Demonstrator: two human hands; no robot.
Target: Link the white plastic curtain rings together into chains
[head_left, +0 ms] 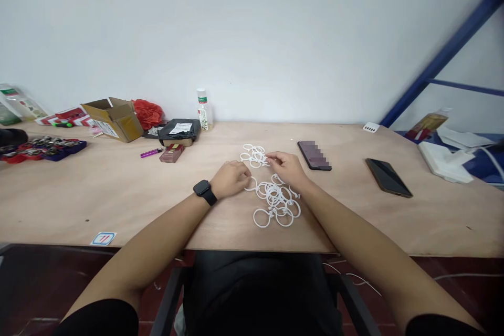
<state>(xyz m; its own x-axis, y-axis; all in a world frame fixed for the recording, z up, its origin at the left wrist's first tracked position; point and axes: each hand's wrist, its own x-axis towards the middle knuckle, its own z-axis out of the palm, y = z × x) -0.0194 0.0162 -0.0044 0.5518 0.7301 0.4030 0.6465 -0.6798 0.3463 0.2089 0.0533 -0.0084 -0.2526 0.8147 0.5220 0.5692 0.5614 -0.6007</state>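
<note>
Two groups of white plastic rings with small clip-like ends lie on the table in front of me. The smaller, farther group of rings is loosely heaped; the larger, nearer pile of rings is tangled and overlapping. My left hand, with a black watch on its wrist, rests with curled fingers at the edge of a ring on the near pile's left side. Thumb and fingers of my right hand are pinched together at the right edge of the far group, on what appears to be a ring there.
Right of my hands lie two phones and a white power strip. Leftward are a dark red small box, a purple lighter, a black package, a bottle, an open carton and trays of metal parts.
</note>
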